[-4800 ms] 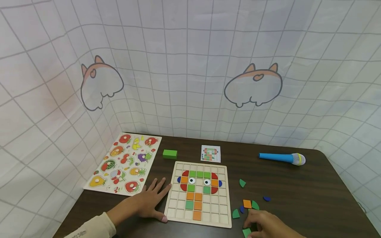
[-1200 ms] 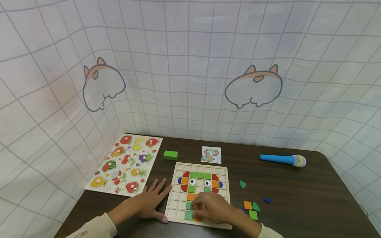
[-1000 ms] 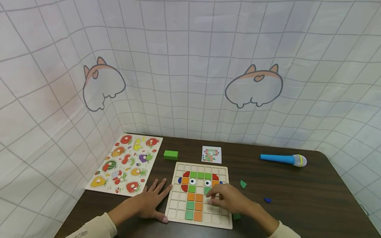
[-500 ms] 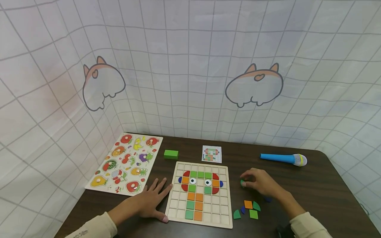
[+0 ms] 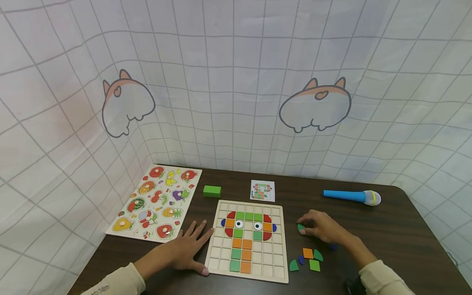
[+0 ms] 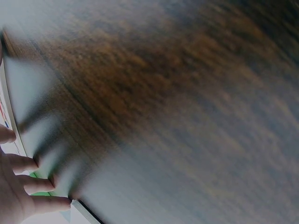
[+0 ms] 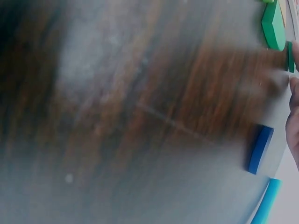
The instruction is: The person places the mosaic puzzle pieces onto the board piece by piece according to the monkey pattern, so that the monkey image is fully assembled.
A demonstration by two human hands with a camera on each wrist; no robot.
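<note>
In the head view my right hand (image 5: 325, 228) is right of the board, thumb and index finger pinching a green quarter-circle tile (image 5: 300, 227). The right wrist view catches only its fingertips (image 7: 293, 107) at the right edge. My left hand (image 5: 187, 248) lies with fingers spread on the table, fingertips and thumb at the left edge of the wooden grid board (image 5: 268, 259). Red, green, orange and blue tiles and two eye tiles (image 5: 239, 224) sit in the board's squares as a face above a column. Loose tiles lie below my right hand: an orange square (image 5: 307, 253), a light green square (image 5: 314, 265), green quarter-circles (image 5: 293, 265) and a blue half-circle (image 5: 301, 260).
A pattern card (image 5: 262, 191) lies behind the board, with a green block (image 5: 212, 191) to its left. The fruit puzzle board (image 5: 177, 213) fills the table's left side. A blue toy microphone (image 5: 350, 196) lies at the back right. A grid-patterned curtain (image 5: 236, 102) encloses the table.
A green square has been added at the lower left of the column on the board. My right hand has left the board and moved right to the green quarter-circle tile. My left hand stayed.
</note>
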